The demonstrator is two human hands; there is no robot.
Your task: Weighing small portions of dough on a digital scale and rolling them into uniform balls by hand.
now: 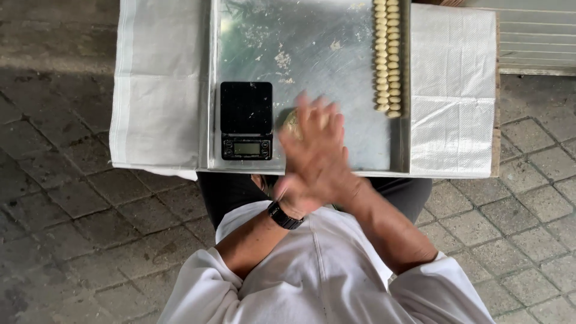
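Both hands meet palm to palm over the near edge of the metal worktop (312, 36), right hand (318, 153) over left hand (294, 201), blurred. A dough lump (292, 122) shows beyond the fingers, roundish, no clear long axis; whether either grip holds it I cannot tell. A black digital scale (246, 120) sits just left, and two rows of dough pieces (387, 57) run away along the right edge.
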